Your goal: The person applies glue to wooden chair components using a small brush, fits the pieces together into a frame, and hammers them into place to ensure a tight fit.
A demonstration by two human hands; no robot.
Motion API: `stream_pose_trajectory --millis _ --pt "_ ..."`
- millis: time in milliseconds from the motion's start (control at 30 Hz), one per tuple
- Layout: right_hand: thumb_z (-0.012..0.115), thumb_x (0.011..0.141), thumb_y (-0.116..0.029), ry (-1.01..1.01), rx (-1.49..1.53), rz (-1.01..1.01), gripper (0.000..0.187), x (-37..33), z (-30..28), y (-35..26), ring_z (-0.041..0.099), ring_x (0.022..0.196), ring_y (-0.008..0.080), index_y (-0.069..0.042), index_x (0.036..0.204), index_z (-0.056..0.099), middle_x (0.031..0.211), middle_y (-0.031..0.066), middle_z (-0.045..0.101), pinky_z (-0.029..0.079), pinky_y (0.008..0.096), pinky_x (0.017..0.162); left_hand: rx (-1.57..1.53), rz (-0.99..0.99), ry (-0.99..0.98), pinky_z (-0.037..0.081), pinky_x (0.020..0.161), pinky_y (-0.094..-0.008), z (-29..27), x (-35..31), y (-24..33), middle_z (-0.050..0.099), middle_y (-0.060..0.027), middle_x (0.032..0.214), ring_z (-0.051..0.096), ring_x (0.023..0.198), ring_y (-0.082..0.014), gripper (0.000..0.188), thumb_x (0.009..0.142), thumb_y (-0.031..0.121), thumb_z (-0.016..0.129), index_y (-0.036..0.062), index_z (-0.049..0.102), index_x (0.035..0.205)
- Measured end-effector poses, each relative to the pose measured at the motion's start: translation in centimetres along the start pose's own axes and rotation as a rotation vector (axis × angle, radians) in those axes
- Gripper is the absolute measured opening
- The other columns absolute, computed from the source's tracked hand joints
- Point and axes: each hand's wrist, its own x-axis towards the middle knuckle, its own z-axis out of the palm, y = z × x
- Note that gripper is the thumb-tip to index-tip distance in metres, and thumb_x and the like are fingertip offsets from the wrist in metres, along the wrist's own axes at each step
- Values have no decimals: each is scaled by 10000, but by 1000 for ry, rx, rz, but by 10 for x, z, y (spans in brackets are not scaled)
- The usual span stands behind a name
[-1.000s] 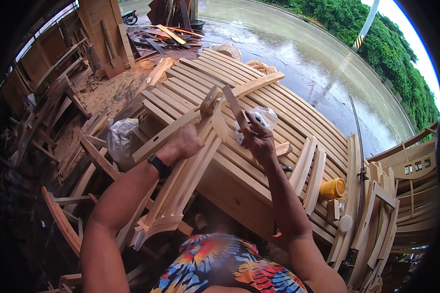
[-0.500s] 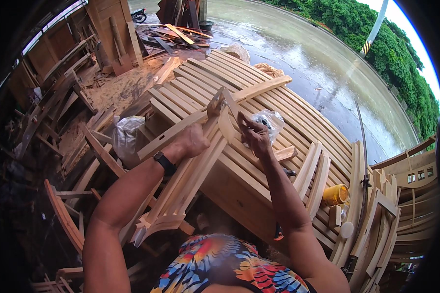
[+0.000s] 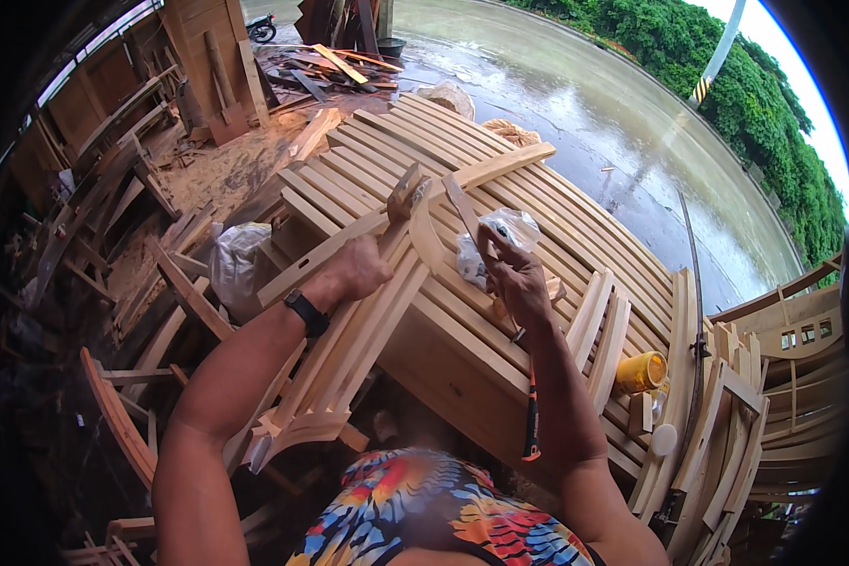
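- Left hand: closed around the slatted wooden frame, gripping its upper part; a black watch sits on the wrist
- Slatted wooden frame: leans at a slant against the near-left edge of the stack of slatted panels, its top end on the stack, its lower curved end hanging below near the person's body
- Right hand: fingers curled around a hammer; the orange and black handle hangs down along the forearm, the head is hidden in the hand
- Thin wooden strip: stands up from the frame's top end, just above the right hand; whether the fingertips touch it cannot be told
- Clear plastic bag: lies on the stack just behind the right hand
- Yellow can: sits at the right edge of the stack, beside loose curved slats
- Handling judgement: the frame looks stiff and light, bare dry wood, not slippery; the slats are thin and could crack at the joints
- Best hold, as judged: on the long side rails near mid-length, not on single slats
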Motion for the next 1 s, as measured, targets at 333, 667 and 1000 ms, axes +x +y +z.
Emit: stream_pose_trajectory --millis 333,667,1000 --pt "628 1023 -125 86 -62 -85 436 27 54 20 717 884 119 -67 1454 595 1080 70 751 573 267 756 68 1 -1 508 1018 -449 -4 -7 11 651 -400 1143 646 1131 -481 479 795 223 615 -170 656 1065" --pt "630 980 -62 175 -279 -300 411 29 44 62 660 858 141 -81 1390 651 1035 99 711 535 292 772 42 -5 25 512 1009 -448 -4 -6 7 659 -392 1141 648 1138 -468 497 780 200 614 -166 657 1114" --pt "542 879 4 196 -649 -392 496 6 -10 -16 723 924 320 -43 1358 663 1082 204 745 548 377 886 43 35 36 525 993 -446 10 3 9 672 -387 1118 662 1115 -475 476 781 200 628 -161 675 1087"
